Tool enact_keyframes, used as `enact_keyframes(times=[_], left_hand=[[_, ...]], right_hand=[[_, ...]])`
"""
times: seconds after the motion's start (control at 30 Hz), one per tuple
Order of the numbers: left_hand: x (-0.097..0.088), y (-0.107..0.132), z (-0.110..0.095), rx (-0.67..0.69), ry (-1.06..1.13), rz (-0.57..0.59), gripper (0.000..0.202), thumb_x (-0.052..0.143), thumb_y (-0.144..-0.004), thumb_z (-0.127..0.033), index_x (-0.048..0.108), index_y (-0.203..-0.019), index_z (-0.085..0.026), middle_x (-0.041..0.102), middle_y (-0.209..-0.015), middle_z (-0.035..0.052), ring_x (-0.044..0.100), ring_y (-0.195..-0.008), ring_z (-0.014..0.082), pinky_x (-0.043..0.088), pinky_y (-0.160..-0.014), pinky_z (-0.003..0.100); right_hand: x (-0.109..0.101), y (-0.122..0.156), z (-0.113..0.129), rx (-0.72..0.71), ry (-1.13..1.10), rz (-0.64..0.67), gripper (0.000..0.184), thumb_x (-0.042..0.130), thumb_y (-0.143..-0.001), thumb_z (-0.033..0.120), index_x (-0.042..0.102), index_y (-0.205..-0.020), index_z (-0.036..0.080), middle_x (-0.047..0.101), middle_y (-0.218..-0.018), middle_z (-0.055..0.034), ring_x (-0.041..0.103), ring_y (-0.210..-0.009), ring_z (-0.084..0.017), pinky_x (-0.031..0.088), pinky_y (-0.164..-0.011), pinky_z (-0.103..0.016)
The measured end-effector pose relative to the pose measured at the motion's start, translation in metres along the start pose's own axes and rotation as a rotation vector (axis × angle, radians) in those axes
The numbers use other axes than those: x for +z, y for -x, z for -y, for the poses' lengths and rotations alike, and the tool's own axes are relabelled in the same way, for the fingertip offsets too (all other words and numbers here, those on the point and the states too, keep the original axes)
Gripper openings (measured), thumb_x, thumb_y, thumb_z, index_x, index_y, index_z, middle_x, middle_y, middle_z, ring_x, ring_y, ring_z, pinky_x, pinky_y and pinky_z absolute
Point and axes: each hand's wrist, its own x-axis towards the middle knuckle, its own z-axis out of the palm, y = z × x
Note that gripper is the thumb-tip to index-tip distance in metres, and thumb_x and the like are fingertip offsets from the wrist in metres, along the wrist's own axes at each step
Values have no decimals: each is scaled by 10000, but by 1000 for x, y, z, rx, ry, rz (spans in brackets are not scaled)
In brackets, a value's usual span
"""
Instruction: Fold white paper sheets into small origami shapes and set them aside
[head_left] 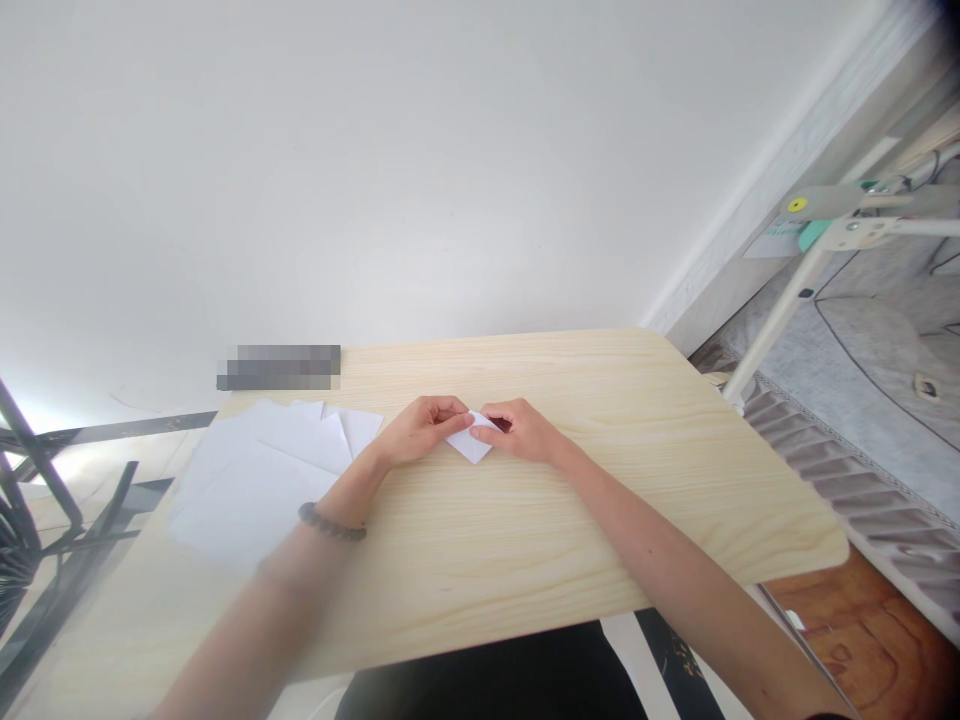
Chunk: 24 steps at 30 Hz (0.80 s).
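Observation:
A small piece of folded white paper (474, 448) is held between my two hands, low over the middle of the wooden table. Its lower corner points toward me. My left hand (420, 430) pinches the paper's left side, thumb and forefinger closed on it. On the other side, my right hand (525, 432) grips the right edge, with its thumb lying across the front of the paper. The fingers behind the paper are partly hidden. A dark beaded bracelet (332, 524) circles my left wrist.
Loose white sheets (247, 480) lie spread on the table's left side, partly behind my left forearm. A blurred-out dark object (279, 368) sits at the back left edge. The light wooden table (675, 470) stands against a white wall. A white metal frame (787, 300) rises at right.

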Motion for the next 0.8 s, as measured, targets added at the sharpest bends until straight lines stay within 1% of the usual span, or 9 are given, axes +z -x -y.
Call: enact_keyframes(times=[0.13,0.3,0.33,0.4,0.47,0.63,0.73,0.8], left_hand=[[0,-1,1,15,64,20,294,551,-741,-411,610,-786,-127,619,-719,29,552,-668,132,433,-611,237],[0,-2,1,-22,120,-69,346,565,-720,-443,608,-840,-121,644,-772,58,584,-721,170,474,-628,273],[0,-2,2,-31,132,-65,355,575,-713,-440,606,-866,-121,649,-787,63,589,-740,178,480,-639,283],[-1,-2,3,-49,151,-20,384,605,-696,-416,598,-940,-120,657,-817,74,597,-763,187,486,-658,296],[-3,-2,4,-53,163,24,402,630,-684,-384,594,-986,-121,663,-826,75,601,-751,181,484,-656,287],[-6,-2,4,-25,167,60,284,616,-710,-347,643,-879,-119,660,-771,49,594,-708,154,472,-622,242],[-6,-3,4,-35,174,69,278,614,-714,-344,648,-872,-118,659,-772,50,598,-714,161,475,-620,248],[-6,-3,5,-36,189,43,285,614,-714,-342,648,-887,-118,661,-797,55,600,-730,165,477,-635,254]], right_hand=[[0,0,0,-8,0,-3,323,474,-762,360,346,-539,164,295,-516,56,269,-483,-57,216,-470,-210],[-3,0,-1,16,-75,-14,317,403,-810,345,421,-558,154,420,-524,34,344,-479,-63,259,-472,-204],[-3,0,0,23,-87,-22,320,395,-814,344,434,-561,152,437,-525,30,353,-477,-64,264,-470,-202],[-4,0,0,29,-97,-51,325,393,-815,347,446,-563,150,442,-521,30,355,-470,-63,264,-466,-200],[-4,0,1,27,-97,-75,333,391,-818,350,449,-559,149,436,-517,32,353,-468,-62,267,-469,-199],[-4,0,2,14,-79,-80,337,388,-824,337,442,-549,150,429,-514,35,349,-467,-60,268,-477,-204],[-3,0,1,9,-80,-85,344,388,-824,346,434,-543,153,412,-505,37,338,-462,-61,259,-468,-206],[-2,0,0,15,-83,-121,355,388,-824,368,421,-541,157,392,-498,38,327,-460,-63,251,-461,-208]])
